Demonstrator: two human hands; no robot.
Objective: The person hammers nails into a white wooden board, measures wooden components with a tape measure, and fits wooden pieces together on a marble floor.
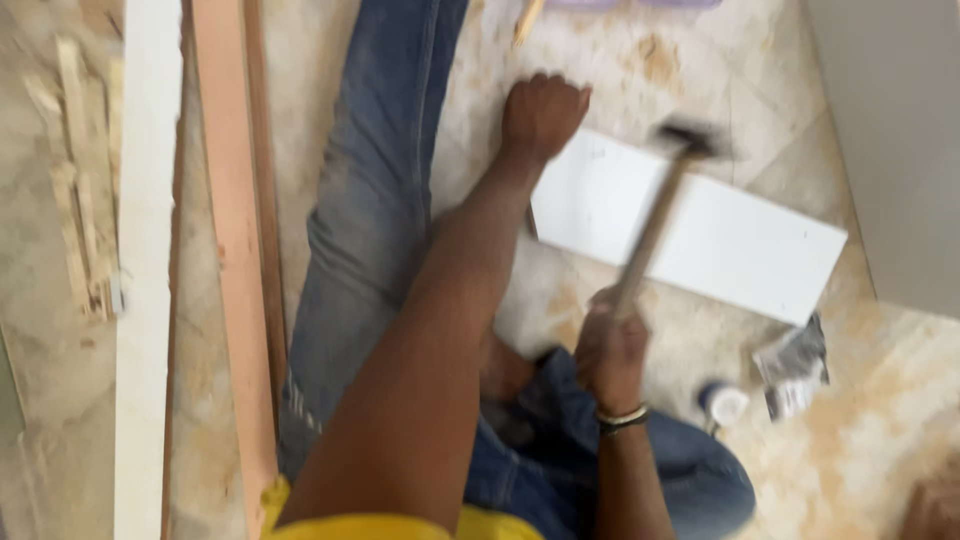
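Seated on the tiled floor (880, 420), I curl my right hand (612, 350) tight around the wooden handle of a hammer (655, 225), whose long axis runs up and away to a motion-blurred head hanging over the far edge of a white board (720, 240). My left hand (542, 112), balled shut on the board's near-left corner, is the closer hand to the board; whether it pinches a nail I cannot tell. The board's length runs from my left hand rightward.
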